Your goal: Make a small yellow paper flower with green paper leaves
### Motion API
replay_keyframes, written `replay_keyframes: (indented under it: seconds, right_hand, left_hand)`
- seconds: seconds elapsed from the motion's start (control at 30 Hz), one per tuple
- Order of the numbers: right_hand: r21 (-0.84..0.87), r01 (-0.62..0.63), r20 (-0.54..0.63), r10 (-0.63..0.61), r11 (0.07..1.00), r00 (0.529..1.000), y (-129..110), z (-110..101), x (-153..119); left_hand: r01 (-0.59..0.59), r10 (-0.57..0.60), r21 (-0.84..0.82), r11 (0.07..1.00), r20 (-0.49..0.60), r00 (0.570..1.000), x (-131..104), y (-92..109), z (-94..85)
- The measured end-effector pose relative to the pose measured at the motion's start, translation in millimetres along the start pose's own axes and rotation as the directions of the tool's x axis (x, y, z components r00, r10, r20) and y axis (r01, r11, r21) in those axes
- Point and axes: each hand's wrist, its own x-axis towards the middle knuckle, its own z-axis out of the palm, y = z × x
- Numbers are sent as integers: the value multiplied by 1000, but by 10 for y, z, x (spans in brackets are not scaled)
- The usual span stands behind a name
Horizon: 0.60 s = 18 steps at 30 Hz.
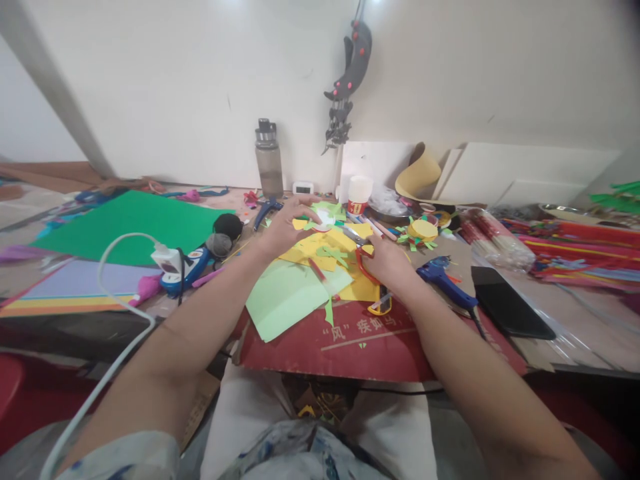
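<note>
My left hand (296, 219) is curled around a round white piece (325, 220) fringed with light green paper strips, its thumb and fingers at the rim. In my right hand (384, 257) is a pair of scissors (356, 235), with orange-red handles in the fingers and blades pointing toward the white piece. Whether the blades are apart is too small to tell. Under both hands lie yellow paper scraps (305, 252) and a light green sheet (287, 300). A yellow utility knife (381, 303) rests on the red board (340, 353) near my right wrist.
To the right are a blue glue gun (447, 283), a black phone (510, 303) and a yellow round piece with green fringe (423, 230). A bottle (269, 160) and paper cup (359, 193) stand behind. Leftward lie a green sheet (130, 227) and a corded power strip (183, 270).
</note>
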Motion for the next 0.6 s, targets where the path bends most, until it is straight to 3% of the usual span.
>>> replay_keyframes:
  seconds: [0.2,0.3,0.37,0.43,0.53,0.6]
  right_hand:
    - [-116,56,69,-48,992,996,77,102,45]
    - [-120,96,-105,-109,988,988,86,113,39]
    - [-19,193,-296,-190,981,936,59,92,19]
    - [87,371,-450,-296,925,843,10,65,-7]
    - [131,557,-551,-407,820,729,-72,56,-39]
    - [163,580,-564,-407,798,718,-111,80,-41]
  left_hand:
    - [-2,1,39,999,33,999,-2,79,30]
    - [-24,22,63,998,34,999,-8,64,39]
    - [-52,48,92,994,44,998,-12,17,51]
    - [-89,82,134,987,57,995,-15,-42,77]
    - [-135,113,189,973,127,986,-21,-91,139]
    - [-125,86,217,968,181,980,-29,-73,184]
